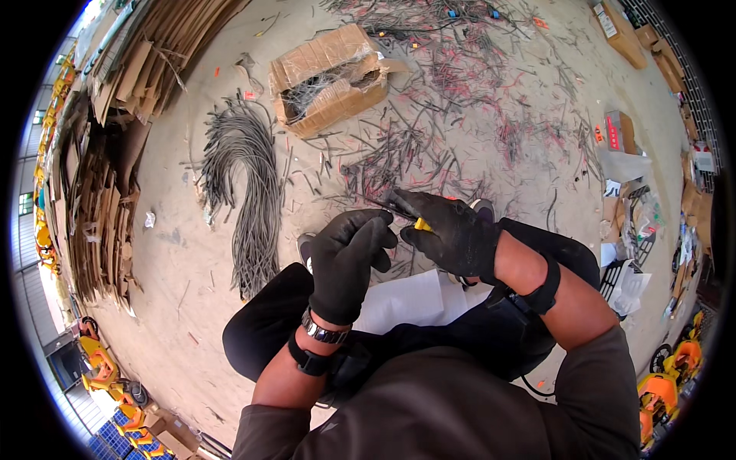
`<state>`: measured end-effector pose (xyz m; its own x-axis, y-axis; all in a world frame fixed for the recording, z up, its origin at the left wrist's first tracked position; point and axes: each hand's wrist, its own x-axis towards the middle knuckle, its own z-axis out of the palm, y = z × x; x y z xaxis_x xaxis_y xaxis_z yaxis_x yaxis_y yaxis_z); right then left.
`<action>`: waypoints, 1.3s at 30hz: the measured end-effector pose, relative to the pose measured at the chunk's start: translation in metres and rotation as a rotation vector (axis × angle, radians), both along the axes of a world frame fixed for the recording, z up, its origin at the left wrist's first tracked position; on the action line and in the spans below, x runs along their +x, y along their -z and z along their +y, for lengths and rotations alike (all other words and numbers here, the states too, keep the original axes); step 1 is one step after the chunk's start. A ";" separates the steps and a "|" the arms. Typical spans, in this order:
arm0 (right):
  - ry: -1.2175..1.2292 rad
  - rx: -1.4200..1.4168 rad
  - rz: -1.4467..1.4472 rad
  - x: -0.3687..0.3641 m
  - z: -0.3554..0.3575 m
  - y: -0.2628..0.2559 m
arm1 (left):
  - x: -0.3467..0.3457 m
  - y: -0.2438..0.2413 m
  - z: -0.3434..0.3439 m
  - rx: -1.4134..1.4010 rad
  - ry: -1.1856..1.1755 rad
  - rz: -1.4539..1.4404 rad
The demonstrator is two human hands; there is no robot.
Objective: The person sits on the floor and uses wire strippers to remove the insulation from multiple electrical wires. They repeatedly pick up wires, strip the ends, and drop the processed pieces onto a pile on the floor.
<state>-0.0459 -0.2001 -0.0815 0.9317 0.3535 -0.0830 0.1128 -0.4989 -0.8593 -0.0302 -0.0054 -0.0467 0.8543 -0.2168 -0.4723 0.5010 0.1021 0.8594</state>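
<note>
My right hand [451, 233], in a black work glove, is closed around a small yellow-handled tool [423, 224]. Most of that tool is hidden by the glove, so its kind is unclear. My left hand [352, 259], gloved too, is just left of it, with thumb and forefinger drawn together. Whether something thin sits between those fingertips cannot be made out. Beyond both hands, cut pieces of black and red cable [397, 161] litter the concrete floor. White sheets [402, 302] lie below the hands, between my bent legs.
A large bundle of grey cables [256, 190] curves along the floor at left. Ahead stands a torn cardboard box [328, 80] with plastic wrap inside. Flattened cardboard [103, 230] is stacked at far left. A red-and-brown box [620, 132] and packaging scraps [629, 224] lie at right.
</note>
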 end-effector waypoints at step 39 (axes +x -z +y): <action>-0.106 -0.478 -0.617 0.012 -0.008 -0.028 | -0.001 0.001 0.005 -0.107 0.068 -0.051</action>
